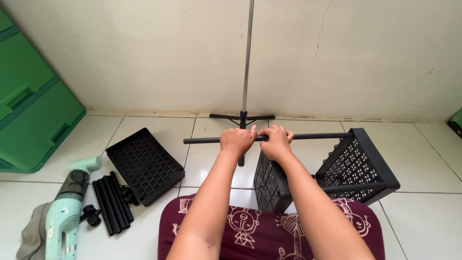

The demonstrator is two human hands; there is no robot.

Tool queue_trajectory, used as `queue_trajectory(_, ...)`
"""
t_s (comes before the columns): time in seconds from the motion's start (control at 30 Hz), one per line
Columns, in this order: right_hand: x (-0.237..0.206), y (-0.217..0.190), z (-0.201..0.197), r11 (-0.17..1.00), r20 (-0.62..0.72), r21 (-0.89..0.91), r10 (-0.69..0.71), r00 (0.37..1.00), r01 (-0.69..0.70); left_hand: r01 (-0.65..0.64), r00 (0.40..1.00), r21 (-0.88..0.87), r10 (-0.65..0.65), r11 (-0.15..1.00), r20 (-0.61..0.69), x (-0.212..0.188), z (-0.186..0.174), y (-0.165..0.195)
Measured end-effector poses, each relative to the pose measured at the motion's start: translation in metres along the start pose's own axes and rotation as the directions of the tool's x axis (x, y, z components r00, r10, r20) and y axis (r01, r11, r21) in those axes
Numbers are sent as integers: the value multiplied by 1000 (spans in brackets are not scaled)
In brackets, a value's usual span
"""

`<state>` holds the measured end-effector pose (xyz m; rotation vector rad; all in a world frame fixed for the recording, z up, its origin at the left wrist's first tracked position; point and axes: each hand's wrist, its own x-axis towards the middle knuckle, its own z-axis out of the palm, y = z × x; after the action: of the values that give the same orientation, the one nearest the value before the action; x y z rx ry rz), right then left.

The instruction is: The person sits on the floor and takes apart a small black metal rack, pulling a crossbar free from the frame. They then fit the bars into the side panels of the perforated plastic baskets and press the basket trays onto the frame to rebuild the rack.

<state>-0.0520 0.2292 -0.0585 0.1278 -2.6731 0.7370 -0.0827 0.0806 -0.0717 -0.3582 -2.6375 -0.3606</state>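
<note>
My left hand point(237, 140) and my right hand point(276, 141) both grip a long black rod point(317, 136) held level in front of me, fists side by side near its middle. The rod's right end meets the top corner of a black perforated shelf point(358, 161) standing on edge. A second perforated shelf point(269, 183) stands on edge below my right hand, and a lower rod point(353, 187) joins the two. My lap is covered by a maroon patterned cloth point(255, 231).
A loose black perforated shelf point(144, 163) lies on the tiled floor at left, beside a bundle of black rods point(111, 200) and small black fittings point(91, 214). A mint hand-held vacuum point(67, 207) and grey cloth point(32, 236) lie further left. Green drawers point(33, 106) stand at left; a metal stand point(243, 118) rises by the wall.
</note>
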Motion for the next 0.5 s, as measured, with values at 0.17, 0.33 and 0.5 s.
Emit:
queue_trajectory(0.17, 2, 0, 0, 1000, -4, -14, 5, 1000, -5, 130, 992, -32, -130, 991, 6, -5, 2, 10)
queue_trajectory(0.33, 4, -4, 0, 998, 44, -64, 23, 999, -20, 55, 996, -26, -53, 998, 67, -9, -2, 2)
queue_trajectory(0.5, -2, -7, -7, 989, -46, -8, -151, 987, 151, -175, 981, 24, 176, 984, -78, -19, -10, -16)
